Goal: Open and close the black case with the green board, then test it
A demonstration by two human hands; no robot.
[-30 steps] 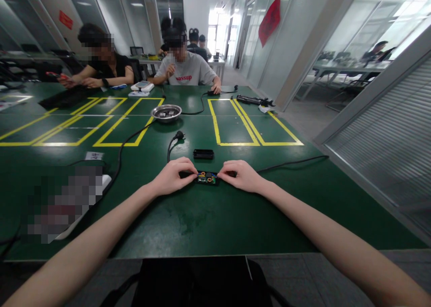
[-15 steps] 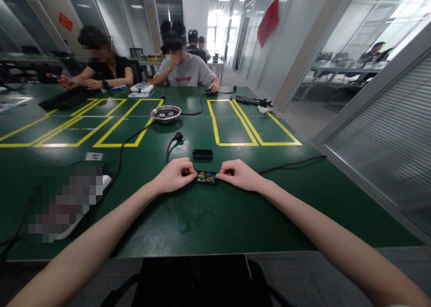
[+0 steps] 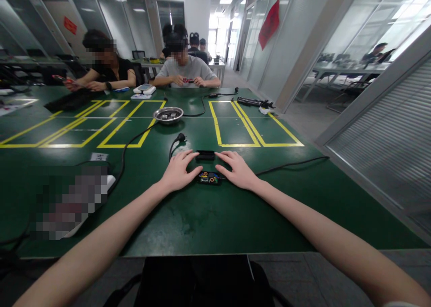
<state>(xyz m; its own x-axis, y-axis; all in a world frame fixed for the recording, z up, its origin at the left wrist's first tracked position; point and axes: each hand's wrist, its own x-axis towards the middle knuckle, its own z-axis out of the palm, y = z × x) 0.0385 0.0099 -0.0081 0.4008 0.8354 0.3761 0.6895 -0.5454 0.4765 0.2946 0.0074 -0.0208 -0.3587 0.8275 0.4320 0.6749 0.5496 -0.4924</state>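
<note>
A small circuit board (image 3: 209, 177) with copper-coloured coils sits in a black tray-like case on the green table, cables running off to either side. Just beyond it lies an empty-looking black plastic cover (image 3: 205, 155). My left hand (image 3: 181, 170) has its fingers spread, the index tip at the cover's left end and the thumb near the board. On the other side, my right hand (image 3: 237, 169) is also spread, its fingertips at the cover's right end and its thumb by the board. Whether the fingertips touch the cover I cannot tell.
A black plug (image 3: 181, 137) lies behind my left hand. Farther back stands a metal bowl (image 3: 168, 115) holding small metal parts. Yellow tape (image 3: 240, 144) marks the green table (image 3: 235, 226). A blurred-out device (image 3: 76, 199) lies at left. Two people sit across the table.
Both hands have let go of the board's case, opened, and reached forward to the cover's ends. Across the table, a person's hand has come down from the face to a small dark object.
</note>
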